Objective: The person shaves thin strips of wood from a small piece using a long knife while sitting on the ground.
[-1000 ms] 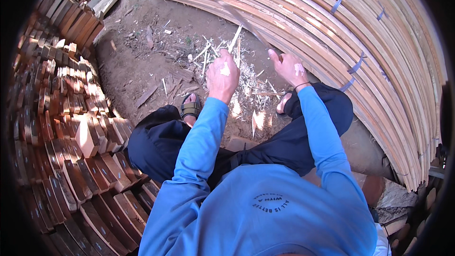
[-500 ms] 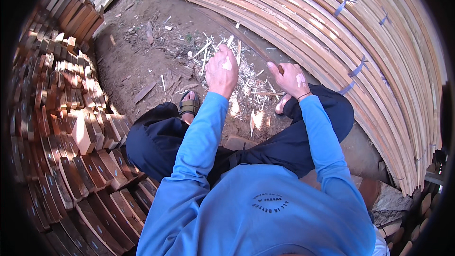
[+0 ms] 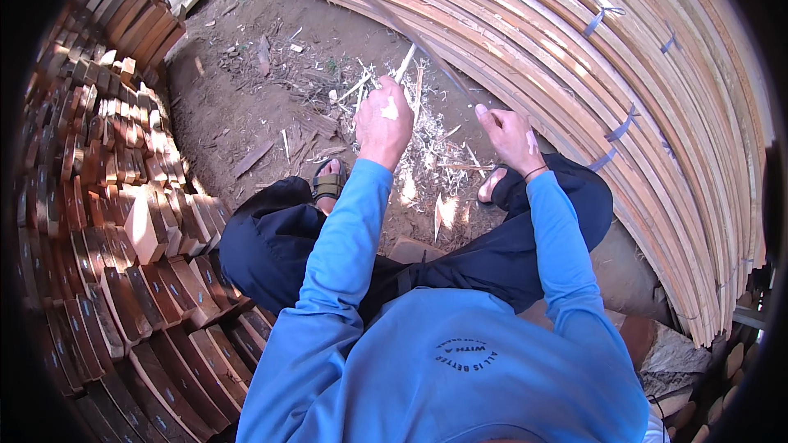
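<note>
My left hand (image 3: 384, 127) is closed around a pale wooden stick (image 3: 406, 63), whose far end sticks out above the knuckles. My right hand (image 3: 510, 141) is curled in a grip to the right of it. From that hand a long, thin dark blade (image 3: 435, 57), likely a long knife, slants away to the upper left, passing just beyond the stick; its handle is hidden in the fist. Whether blade and stick touch, I cannot tell. Below and between the hands, pale wood shavings (image 3: 428, 143) lie scattered on the dirt.
Long wooden strips (image 3: 525, 57), bundled with bluish ties, curve along the right side. Stacked short wood blocks (image 3: 123, 238) fill the left. My sandalled feet rest on the dirt ground (image 3: 222, 107) on either side of the shavings. A grey stone (image 3: 677, 358) lies at the lower right.
My right hand has moved slightly to the right, and the blade has shifted and turned with it. The stick in my left hand shows more plainly; that hand has hardly moved.
</note>
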The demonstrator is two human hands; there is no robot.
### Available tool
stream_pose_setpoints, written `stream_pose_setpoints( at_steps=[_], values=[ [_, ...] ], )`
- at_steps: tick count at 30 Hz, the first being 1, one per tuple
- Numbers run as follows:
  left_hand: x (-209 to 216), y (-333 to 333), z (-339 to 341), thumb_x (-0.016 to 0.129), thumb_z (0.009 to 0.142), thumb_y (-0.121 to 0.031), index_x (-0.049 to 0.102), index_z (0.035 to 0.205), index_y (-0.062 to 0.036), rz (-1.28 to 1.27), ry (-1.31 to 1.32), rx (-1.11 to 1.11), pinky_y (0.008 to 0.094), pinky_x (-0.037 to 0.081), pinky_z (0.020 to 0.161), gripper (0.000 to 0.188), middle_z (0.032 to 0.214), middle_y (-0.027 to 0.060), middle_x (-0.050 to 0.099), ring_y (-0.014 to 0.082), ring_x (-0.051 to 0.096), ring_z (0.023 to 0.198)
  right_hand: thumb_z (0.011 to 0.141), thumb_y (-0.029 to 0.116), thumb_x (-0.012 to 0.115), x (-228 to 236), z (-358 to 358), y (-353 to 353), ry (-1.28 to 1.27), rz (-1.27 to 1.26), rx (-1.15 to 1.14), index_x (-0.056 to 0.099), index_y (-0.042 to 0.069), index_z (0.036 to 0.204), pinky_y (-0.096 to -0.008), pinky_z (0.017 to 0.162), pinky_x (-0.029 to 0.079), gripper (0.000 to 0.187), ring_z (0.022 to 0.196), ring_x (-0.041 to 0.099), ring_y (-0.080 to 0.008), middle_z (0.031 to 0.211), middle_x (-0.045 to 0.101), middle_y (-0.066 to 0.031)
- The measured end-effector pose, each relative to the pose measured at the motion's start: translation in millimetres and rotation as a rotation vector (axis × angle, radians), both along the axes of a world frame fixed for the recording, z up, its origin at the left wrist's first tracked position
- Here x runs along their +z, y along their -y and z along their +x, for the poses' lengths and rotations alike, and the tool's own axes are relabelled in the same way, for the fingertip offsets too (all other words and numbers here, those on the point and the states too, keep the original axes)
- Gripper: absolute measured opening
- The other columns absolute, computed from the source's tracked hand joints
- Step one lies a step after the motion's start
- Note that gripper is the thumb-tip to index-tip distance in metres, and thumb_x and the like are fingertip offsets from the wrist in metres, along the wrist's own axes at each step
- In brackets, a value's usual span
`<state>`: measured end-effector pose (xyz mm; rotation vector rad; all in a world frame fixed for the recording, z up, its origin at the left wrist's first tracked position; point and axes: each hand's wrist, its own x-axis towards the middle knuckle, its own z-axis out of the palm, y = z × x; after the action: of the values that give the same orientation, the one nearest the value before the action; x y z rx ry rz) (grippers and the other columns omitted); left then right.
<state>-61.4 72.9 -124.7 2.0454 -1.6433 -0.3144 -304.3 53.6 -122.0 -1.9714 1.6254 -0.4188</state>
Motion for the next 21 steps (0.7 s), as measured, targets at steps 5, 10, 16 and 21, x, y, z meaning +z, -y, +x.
stream_pose_setpoints(
  at_steps=[5, 10, 16, 21],
  values=[
    [-6, -2, -2, 0.054, 0.101, -0.016, 0.056, 0.092, 0.0054, -0.108, -0.043, -0.06, 0.0575, 0.05, 0.067, 0.024, 0.077, 0.0309, 0.066, 0.0489, 0.067, 0.075, 0.097, 0.06, 0.056, 2, 3, -13, -0.012, -0.017, 0.052, 0.067, -0.004, 0.071, -0.0529, 0.068, 0.047, 0.07, 0.072, 0.065, -0.0462, 0.069, 0.064, -0.0282],
    [0, -3, -8, 0.051, 0.102, -0.015, 0.055, 0.089, 0.0054, -0.133, -0.076, -0.072, 0.0571, 0.049, 0.064, 0.025, 0.075, 0.0298, 0.066, 0.0489, 0.066, 0.072, 0.095, 0.066, 0.052, -1, 13, -4, -0.166, -0.092, 0.037, 0.069, 0.0, 0.077, -0.0531, 0.076, 0.051, 0.071, 0.078, 0.068, -0.0447, 0.075, 0.068, -0.0268],
    [-2, -6, -11, 0.053, 0.102, -0.018, 0.055, 0.09, 0.0043, -0.079, -0.023, -0.068, 0.0574, 0.05, 0.063, 0.026, 0.071, 0.03, 0.064, 0.0495, 0.067, 0.07, 0.095, 0.068, 0.05, -8, 20, 15, -0.211, -0.17, -0.008, 0.074, -0.001, 0.083, -0.0526, 0.08, 0.051, 0.074, 0.082, 0.069, -0.0438, 0.077, 0.069, -0.0277],
    [14, -16, -21, 0.053, 0.103, -0.019, 0.057, 0.093, 0.0056, -0.064, -0.032, -0.121, 0.0587, 0.052, 0.064, 0.027, 0.07, 0.029, 0.066, 0.0492, 0.068, 0.07, 0.098, 0.068, 0.048, -10, -7, 57, 0.018, -0.045, -0.251, 0.062, -0.005, 0.067, -0.049, 0.064, 0.044, 0.08, 0.06, 0.057, -0.0363, 0.058, 0.056, -0.0191]
  ],
)
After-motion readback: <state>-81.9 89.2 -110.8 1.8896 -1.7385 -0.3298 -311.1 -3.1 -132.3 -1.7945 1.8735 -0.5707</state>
